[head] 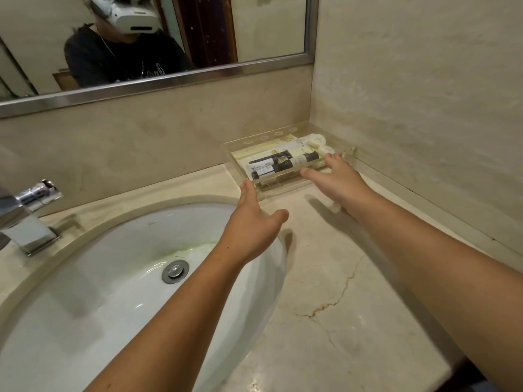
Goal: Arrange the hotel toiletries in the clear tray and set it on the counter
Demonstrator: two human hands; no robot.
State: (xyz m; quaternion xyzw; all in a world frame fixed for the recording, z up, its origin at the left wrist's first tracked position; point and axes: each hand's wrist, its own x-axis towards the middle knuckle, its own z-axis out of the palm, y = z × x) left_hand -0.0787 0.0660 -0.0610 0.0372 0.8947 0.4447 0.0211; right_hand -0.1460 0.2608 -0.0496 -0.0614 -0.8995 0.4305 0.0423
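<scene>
A clear plastic tray stands in the back right corner of the marble counter, against both walls. Inside lie black-and-white small bottles, flat cream packets and round white soaps. My left hand reaches toward the tray's near left corner, fingers apart, fingertips at its front edge. My right hand hovers at the tray's near right side, fingers spread, fingertips touching or just over the rim. Neither hand holds anything that I can see.
A white oval sink with a metal drain fills the lower left. A chrome faucet stands at the far left. A framed mirror runs along the back wall. The tiled side wall closes off the right.
</scene>
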